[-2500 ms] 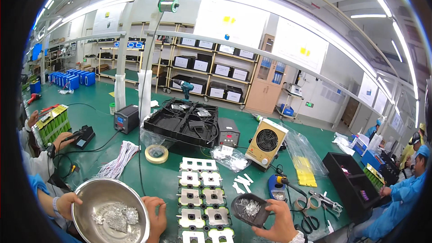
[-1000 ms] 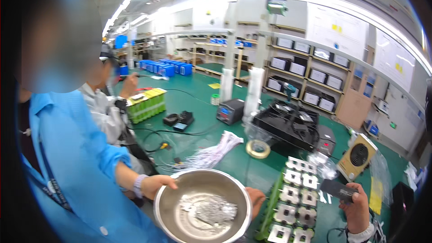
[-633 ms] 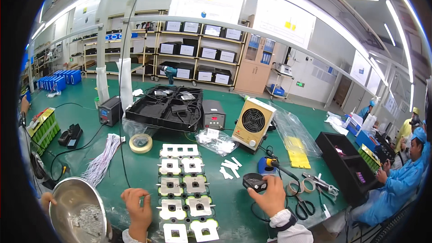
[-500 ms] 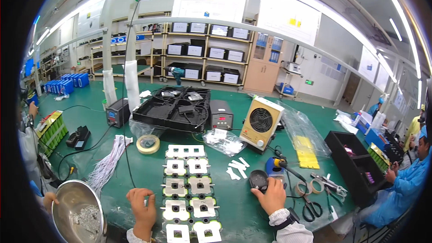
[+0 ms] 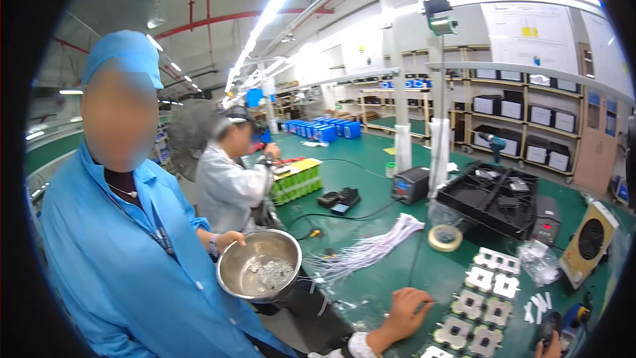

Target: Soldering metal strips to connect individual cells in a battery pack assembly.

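The left hand (image 5: pixel 404 311) is laid on the green table (image 5: pixel 397 272), fingers loosely curled, holding nothing, just left of the white square parts (image 5: pixel 480 305). Only a sliver of the right hand (image 5: pixel 548 348) is seen; its state cannot be told. A steel bowl (image 5: pixel 260 266) is held by a co-worker on the left.

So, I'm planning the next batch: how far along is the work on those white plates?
Laid out: white plates in rows on the green table. In hand: nothing; the left hand rests open beside them, and the right hand barely shows. Left, probably: the small metal parts, all in the steel bowl a co-worker holds.
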